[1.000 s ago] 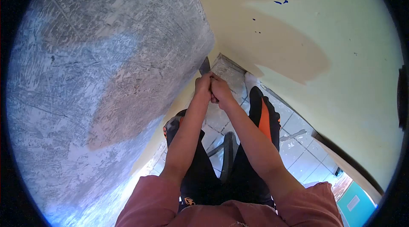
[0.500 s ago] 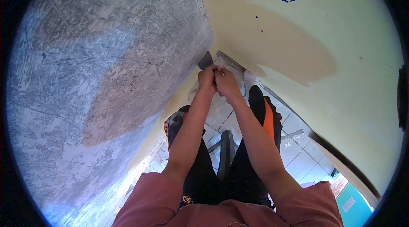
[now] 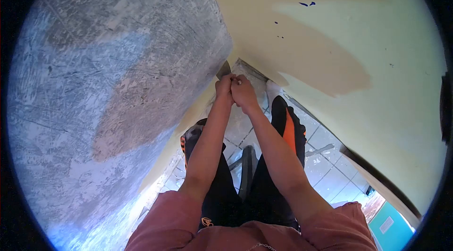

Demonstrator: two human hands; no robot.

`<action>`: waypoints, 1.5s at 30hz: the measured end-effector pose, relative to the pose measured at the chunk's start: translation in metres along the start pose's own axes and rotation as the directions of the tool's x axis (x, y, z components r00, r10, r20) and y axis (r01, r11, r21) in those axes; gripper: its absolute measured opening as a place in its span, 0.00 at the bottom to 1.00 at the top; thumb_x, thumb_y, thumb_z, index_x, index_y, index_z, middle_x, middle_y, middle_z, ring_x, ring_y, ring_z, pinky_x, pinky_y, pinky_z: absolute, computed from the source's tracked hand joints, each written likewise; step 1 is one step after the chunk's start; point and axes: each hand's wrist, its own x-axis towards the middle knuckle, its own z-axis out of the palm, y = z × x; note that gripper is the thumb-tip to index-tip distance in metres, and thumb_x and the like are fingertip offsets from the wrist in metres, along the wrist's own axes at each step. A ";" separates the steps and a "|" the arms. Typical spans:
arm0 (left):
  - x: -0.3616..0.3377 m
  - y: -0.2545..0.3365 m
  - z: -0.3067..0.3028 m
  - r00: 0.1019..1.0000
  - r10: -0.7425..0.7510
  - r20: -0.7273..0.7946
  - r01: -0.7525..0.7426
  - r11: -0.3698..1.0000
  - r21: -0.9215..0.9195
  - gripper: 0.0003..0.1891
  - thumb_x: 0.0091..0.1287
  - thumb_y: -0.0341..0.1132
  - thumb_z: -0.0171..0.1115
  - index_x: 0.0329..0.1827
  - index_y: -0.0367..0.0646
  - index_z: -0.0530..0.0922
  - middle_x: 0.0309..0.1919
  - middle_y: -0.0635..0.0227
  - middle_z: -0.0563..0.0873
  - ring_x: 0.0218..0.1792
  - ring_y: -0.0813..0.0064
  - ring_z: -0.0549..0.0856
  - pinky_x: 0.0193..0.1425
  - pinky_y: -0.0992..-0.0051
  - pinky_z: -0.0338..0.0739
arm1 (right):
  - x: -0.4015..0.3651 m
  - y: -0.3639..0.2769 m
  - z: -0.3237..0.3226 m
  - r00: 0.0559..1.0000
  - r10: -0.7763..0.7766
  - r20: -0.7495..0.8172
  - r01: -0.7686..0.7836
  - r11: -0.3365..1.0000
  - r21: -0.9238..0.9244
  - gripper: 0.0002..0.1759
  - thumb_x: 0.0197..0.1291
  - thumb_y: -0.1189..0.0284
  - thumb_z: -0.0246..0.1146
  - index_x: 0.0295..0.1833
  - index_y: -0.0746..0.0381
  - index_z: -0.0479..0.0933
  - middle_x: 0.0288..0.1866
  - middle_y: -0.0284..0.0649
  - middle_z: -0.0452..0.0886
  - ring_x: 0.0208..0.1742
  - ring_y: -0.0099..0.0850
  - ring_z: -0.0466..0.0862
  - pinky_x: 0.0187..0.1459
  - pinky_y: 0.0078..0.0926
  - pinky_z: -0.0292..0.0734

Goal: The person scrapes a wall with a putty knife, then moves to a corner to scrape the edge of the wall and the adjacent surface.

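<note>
Low in the corner, my left hand [image 3: 224, 88] and my right hand [image 3: 243, 93] are closed together, side by side, around a scraper [image 3: 223, 70]. Its dark, flat blade sticks out beyond my left fingers, while the handle is hidden inside my grip. The blade reaches the lower edge of the grey, scraped wall patch [image 3: 155, 62], where a strip of yellow paint borders it. Both arms stretch forward and down between my knees.
A cream-yellow wall [image 3: 339, 48] with small dark marks rises on the right. Dusty white tiles [image 3: 325, 171] cover the floor. A dark stool-like support [image 3: 247, 171] stands between my legs. A teal panel [image 3: 390, 226] shows at lower right.
Both hands and the scraper have shifted slightly left and a little lower along the wall edge. The blade shows less of its face now. My view has moved slightly too.
</note>
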 end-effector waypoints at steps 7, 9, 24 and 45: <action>-0.002 -0.001 -0.020 0.996 -0.023 0.082 0.022 1.000 0.016 0.04 0.51 0.25 0.56 0.23 0.32 0.72 0.18 0.62 0.75 0.18 0.71 0.74 0.19 0.72 0.67 | -0.019 -0.005 -0.003 0.994 0.070 0.086 -0.075 0.995 0.058 0.19 0.55 0.64 0.47 0.47 0.66 0.70 0.44 0.58 0.74 0.45 0.51 0.75 0.46 0.42 0.69; 0.005 -0.003 -0.012 0.999 -0.038 0.010 0.039 0.999 -0.020 0.04 0.51 0.25 0.55 0.23 0.32 0.72 0.18 0.62 0.74 0.18 0.71 0.74 0.19 0.71 0.67 | -0.005 0.002 -0.003 0.997 -0.012 0.075 0.003 0.993 0.121 0.15 0.58 0.66 0.47 0.45 0.64 0.70 0.18 0.40 0.72 0.10 0.25 0.67 0.10 0.24 0.58; -0.008 -0.003 -0.001 0.999 0.025 -0.033 -0.023 0.998 0.065 0.06 0.51 0.27 0.56 0.23 0.31 0.71 0.21 0.62 0.75 0.18 0.72 0.73 0.19 0.73 0.68 | -0.008 0.000 -0.013 0.997 -0.015 0.074 0.013 1.000 0.024 0.19 0.56 0.63 0.46 0.46 0.65 0.71 0.44 0.57 0.74 0.46 0.52 0.74 0.48 0.42 0.68; 0.019 -0.007 -0.019 0.995 -0.031 0.097 0.028 0.999 0.032 0.03 0.52 0.27 0.58 0.27 0.36 0.76 0.20 0.64 0.77 0.21 0.73 0.77 0.23 0.74 0.71 | -0.002 -0.001 0.004 0.999 -0.050 -0.015 0.048 0.995 -0.090 0.15 0.57 0.65 0.47 0.46 0.61 0.71 0.23 0.47 0.76 0.12 0.30 0.73 0.13 0.28 0.63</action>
